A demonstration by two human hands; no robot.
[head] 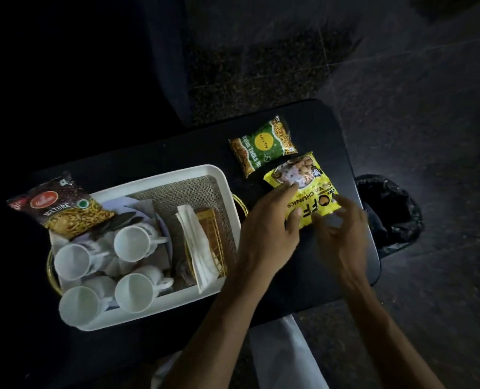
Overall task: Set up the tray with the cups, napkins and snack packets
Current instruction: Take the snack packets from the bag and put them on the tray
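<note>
A white tray sits on the left part of a dark table, lined with a woven mat; four white cups stand in its left half, two nearer the person and two farther, handles pointing right; a fold of white napkins leans in a golden wire holder in the tray's right half; a dark red snack packet marked Mixture lies tilted across the tray's far-left corner, partly over the rim; a spoon lies just beside it above the cups. To the right of the tray, on the bare table, a green snack packet lies flat, and just beside it, nearer the person, lies a yellow packet marked Soya Chunks. The left hand rests its spread fingertips on the yellow packet's left edge, fingers apart, not closed round it; the right hand is blurred at the packet's near-right corner, fingers curled and loosely apart; whether it grips the packet cannot be told. A black bag sits on the floor beyond the table's right edge.
</note>
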